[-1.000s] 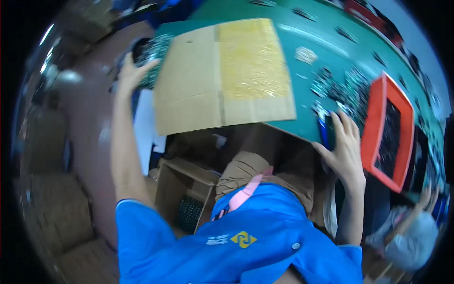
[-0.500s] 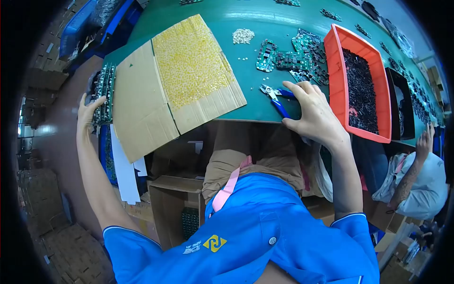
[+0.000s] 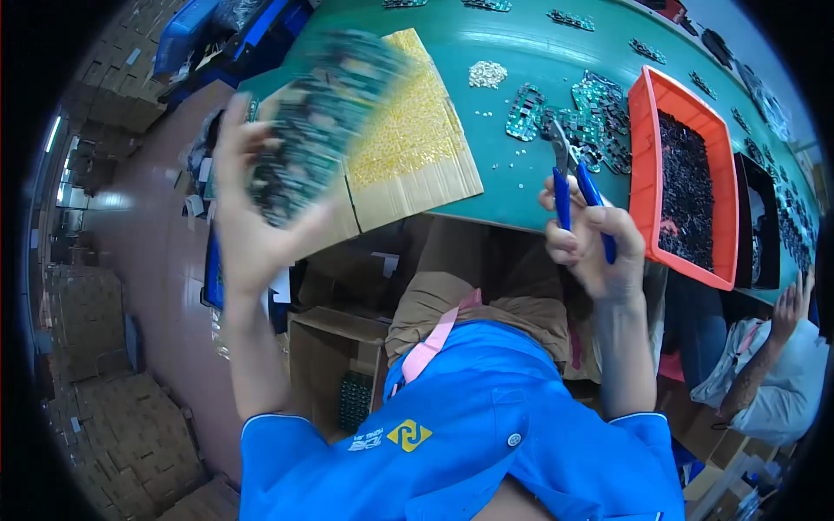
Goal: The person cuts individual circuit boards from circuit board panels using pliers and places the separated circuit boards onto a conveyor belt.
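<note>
My left hand [image 3: 252, 208] grips a green circuit board panel [image 3: 326, 122], raised over the cardboard sheet and blurred by motion. In my right hand [image 3: 599, 239] is a pair of blue-handled cutting pliers [image 3: 565, 169], jaws pointing up, held above the table's front edge. Below the board lies a cardboard sheet [image 3: 415, 193] with a yellow dotted, glossy patch. Beyond the pliers, a heap of green circuit boards [image 3: 591, 113] rests on the green table. Small pale pieces [image 3: 487, 75] form a little pile left of that heap.
An orange-red bin [image 3: 643, 174] of small black parts stands right of the boards, beside a black box [image 3: 754, 221]. More circuit boards [image 3: 571, 19] lie along the table's far side. Another person's hand [image 3: 790, 304] is at the right edge. An open carton [image 3: 334, 326] sits below the table.
My left hand has lifted the board panel from the left side and brought it rightward over the cardboard. My right hand has picked up the pliers from the table.
</note>
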Demonstrator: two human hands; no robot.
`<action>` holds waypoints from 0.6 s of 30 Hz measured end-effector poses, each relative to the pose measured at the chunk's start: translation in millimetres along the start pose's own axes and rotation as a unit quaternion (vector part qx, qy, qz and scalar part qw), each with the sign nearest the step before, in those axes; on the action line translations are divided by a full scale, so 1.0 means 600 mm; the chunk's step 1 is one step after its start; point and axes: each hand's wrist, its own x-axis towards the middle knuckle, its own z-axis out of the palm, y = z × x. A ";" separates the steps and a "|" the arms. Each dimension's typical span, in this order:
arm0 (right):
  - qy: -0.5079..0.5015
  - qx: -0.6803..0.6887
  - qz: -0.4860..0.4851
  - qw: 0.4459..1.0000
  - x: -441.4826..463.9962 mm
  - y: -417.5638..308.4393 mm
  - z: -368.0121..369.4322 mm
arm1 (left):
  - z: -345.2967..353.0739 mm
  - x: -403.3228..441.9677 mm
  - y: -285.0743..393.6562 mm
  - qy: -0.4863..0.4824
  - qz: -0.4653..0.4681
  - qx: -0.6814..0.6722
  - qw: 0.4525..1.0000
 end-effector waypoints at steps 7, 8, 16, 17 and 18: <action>0.073 0.004 -0.086 0.994 -0.033 0.047 -0.017 | 0.142 -0.058 0.122 -0.112 0.081 -0.087 0.987; 0.068 -0.011 -0.099 0.993 -0.039 0.049 -0.019 | 0.149 -0.063 0.128 -0.121 0.089 -0.089 0.985; 0.098 0.063 -0.081 0.990 -0.067 0.034 0.003 | 0.151 -0.093 0.145 -0.163 0.074 -0.039 0.983; 0.099 0.052 -0.084 0.990 -0.066 0.039 -0.004 | 0.151 -0.098 0.146 -0.171 0.073 -0.025 0.982; 0.099 0.041 -0.087 0.990 -0.064 0.042 -0.008 | 0.150 -0.102 0.147 -0.179 0.072 -0.011 0.981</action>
